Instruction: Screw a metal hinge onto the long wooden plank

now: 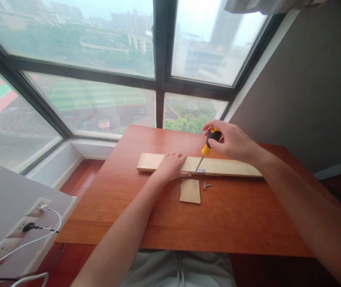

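Note:
A long pale wooden board (pixel 227 165) lies across the table. My left hand (pixel 172 165) rests flat on it, left of the middle, with the thumb along its near edge. My right hand (pixel 230 139) grips the yellow and black handle of a screwdriver (pixel 206 149), tilted with its shaft pointing down and left. The tip meets a small metal hinge-like plate (pixel 200 171) at the board's near edge; whether a screw sits under it is too small to tell. Close by on the near side are a small square piece of thin board (pixel 190 191) and a few loose screws (pixel 207 185).
The reddish-brown wooden table (pixel 122 215) has its near edge at my lap. Large windows (pixel 98 91) stand behind it, and a grey wall (pixel 302 91) rises on the right. At the lower left, wall sockets (pixel 21 227) hold plugs with a white cable (pixel 58 223).

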### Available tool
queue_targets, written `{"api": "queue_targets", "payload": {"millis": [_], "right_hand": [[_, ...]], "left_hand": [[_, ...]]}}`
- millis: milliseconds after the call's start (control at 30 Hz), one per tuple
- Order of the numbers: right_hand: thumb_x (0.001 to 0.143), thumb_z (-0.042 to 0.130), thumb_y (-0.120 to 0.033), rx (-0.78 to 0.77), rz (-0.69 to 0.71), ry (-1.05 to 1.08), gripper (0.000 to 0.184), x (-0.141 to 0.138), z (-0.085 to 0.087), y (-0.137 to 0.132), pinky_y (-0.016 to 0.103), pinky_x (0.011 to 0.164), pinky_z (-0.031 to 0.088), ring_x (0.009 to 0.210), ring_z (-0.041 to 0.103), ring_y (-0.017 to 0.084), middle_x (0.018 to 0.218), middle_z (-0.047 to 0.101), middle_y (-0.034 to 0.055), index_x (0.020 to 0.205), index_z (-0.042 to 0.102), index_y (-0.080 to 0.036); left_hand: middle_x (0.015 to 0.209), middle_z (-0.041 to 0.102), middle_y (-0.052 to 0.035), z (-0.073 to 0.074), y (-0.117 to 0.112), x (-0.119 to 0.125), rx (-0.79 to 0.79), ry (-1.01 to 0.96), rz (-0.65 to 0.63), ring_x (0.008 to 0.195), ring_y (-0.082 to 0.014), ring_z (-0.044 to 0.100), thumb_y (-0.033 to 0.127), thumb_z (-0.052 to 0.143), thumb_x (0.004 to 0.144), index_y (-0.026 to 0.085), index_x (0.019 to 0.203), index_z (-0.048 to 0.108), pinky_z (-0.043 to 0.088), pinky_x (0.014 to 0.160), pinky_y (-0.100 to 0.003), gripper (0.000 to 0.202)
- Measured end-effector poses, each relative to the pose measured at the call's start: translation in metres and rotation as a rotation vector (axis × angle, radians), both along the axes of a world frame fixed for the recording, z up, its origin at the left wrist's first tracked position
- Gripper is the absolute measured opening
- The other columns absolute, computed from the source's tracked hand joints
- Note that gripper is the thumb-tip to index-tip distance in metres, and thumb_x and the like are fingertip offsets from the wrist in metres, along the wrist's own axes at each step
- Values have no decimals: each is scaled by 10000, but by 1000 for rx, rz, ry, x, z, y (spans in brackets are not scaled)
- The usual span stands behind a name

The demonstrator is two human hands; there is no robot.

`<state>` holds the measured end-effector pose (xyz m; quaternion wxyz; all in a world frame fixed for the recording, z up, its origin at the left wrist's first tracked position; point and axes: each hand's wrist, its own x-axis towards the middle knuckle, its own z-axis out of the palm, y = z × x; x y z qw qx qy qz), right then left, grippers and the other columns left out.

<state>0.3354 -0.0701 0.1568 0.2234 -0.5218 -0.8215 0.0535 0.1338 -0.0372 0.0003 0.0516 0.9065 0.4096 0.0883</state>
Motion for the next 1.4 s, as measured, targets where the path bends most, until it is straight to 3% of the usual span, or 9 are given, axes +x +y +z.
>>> {"api": "queue_targets", "payload": {"millis": [200,367,600,700,800,967,1200,1300,1400], "right_hand": [[835,671,-377,149,-178,-142,260,0,-5,0,320,638,416,749,622,197,940,714,26,1050,642,-234],[849,620,-559,186,-305,-269,348,-6,-6,-3,333,575,364,684,608,225,849,699,27,1001,628,-246],[814,550,-180,-114,51,64,376,4,5,-1,315,799,496,970,644,196,1137,696,53,1187,570,-219],[842,573,-235,-115,-12,21,338,7,6,0,317,753,487,873,653,192,1024,718,32,1179,591,-233],[871,607,-376,43,-172,-160,276,2,3,-1,329,659,437,778,639,218,906,713,41,1104,623,-230],[911,534,-515,146,-303,-330,354,-13,-4,-5,342,570,382,697,644,265,858,709,71,1114,604,-233],[870,494,-238,92,-38,-64,436,-8,-9,-2,408,853,500,1121,613,289,1308,582,153,1303,483,-190],[830,507,-180,38,46,50,442,-3,-9,-1,377,858,508,1101,616,249,1269,602,122,1271,495,-204],[846,525,-210,16,3,47,355,-1,-10,-2,346,779,505,922,645,217,1068,678,65,1201,539,-224]], "left_hand": [[1186,647,-114,-1,0,-1,12,-5,-1,1091,-305,608,642,696,772,211,1244,552,431,925,-387,655],[1186,645,-115,0,0,-1,4,-4,1,1113,-305,606,637,693,779,218,1246,549,422,950,-391,643],[1196,646,-118,0,1,-1,6,-7,-1,1123,-313,601,637,701,770,218,1243,551,421,962,-402,650],[1194,646,-120,0,1,-1,6,-5,-1,1118,-313,602,644,696,770,214,1242,551,421,963,-403,655],[1193,645,-117,0,0,-1,10,-4,-1,1111,-310,606,644,703,765,216,1223,557,422,957,-398,644],[1176,650,-112,1,-1,-1,15,5,2,1092,-303,611,636,706,766,216,1195,560,430,938,-391,618],[1178,647,-114,2,-1,-1,4,1,2,1101,-304,609,650,686,777,222,1205,557,427,943,-392,620],[1190,642,-120,2,-1,-1,-2,0,1,1110,-306,604,645,691,775,222,1236,547,427,943,-392,642],[1185,642,-120,2,-1,-1,-3,0,0,1105,-306,603,641,692,775,218,1235,549,426,944,-393,641]]}}
